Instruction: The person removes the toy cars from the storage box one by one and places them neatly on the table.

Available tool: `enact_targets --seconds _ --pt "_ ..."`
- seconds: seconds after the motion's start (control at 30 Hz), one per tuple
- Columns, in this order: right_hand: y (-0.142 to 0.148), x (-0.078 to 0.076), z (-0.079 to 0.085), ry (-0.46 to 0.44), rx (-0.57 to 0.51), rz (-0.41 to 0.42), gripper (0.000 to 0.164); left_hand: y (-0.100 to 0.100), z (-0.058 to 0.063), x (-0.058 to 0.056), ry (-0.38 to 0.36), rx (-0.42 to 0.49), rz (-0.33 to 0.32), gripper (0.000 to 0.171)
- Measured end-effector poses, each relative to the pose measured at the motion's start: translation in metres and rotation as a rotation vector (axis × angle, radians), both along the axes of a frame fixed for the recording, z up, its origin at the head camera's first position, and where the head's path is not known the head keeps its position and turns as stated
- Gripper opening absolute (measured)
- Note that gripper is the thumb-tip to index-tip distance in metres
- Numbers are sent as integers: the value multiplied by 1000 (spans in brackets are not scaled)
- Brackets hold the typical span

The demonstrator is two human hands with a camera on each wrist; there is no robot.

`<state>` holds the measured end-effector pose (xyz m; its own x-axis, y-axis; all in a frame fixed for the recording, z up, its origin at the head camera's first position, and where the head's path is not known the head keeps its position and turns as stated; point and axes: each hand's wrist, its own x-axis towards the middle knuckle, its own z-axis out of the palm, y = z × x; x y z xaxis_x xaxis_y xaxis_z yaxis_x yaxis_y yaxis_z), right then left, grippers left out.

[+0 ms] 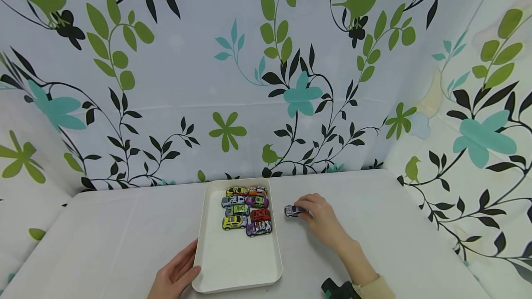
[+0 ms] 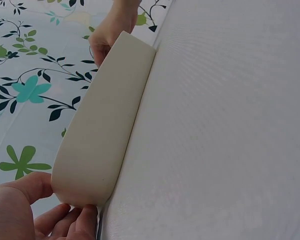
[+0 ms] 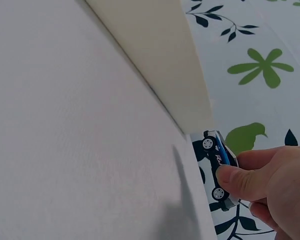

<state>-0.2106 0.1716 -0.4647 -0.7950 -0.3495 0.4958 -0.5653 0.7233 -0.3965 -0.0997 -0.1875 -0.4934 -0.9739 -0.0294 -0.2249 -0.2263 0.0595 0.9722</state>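
Observation:
A silver-and-dark toy car (image 1: 295,211) with a blue stripe is pinched between thumb and fingers of my right hand (image 1: 324,220), to the right of the tray. The right wrist view shows the same toy car (image 3: 220,170) side on, wheels facing the table and a shadow below. My left hand (image 1: 176,271) holds the white tray (image 1: 237,266) at its near left side, thumb at the rim. Seen from the left wrist, fingers curl against the outer wall of the tray (image 2: 102,125). Several colourful toy cars (image 1: 235,222) stand in two columns in the tray's far half.
A white cloth covers the table (image 1: 124,234). Patterned fabric (image 1: 187,82) with leaves and birds hangs behind and at both sides. A black object (image 1: 338,290) shows by the right forearm at the bottom edge.

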Motion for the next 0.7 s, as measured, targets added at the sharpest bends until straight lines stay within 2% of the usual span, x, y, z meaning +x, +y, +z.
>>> enact_targets --seconds 0.33,0.7 --pt "13 -11 -22 0 18 -11 28 0 -2 1 11 -10 9 72" --pt "21 -14 -34 -40 -64 2 29 1 -5 0 11 7 15 71"
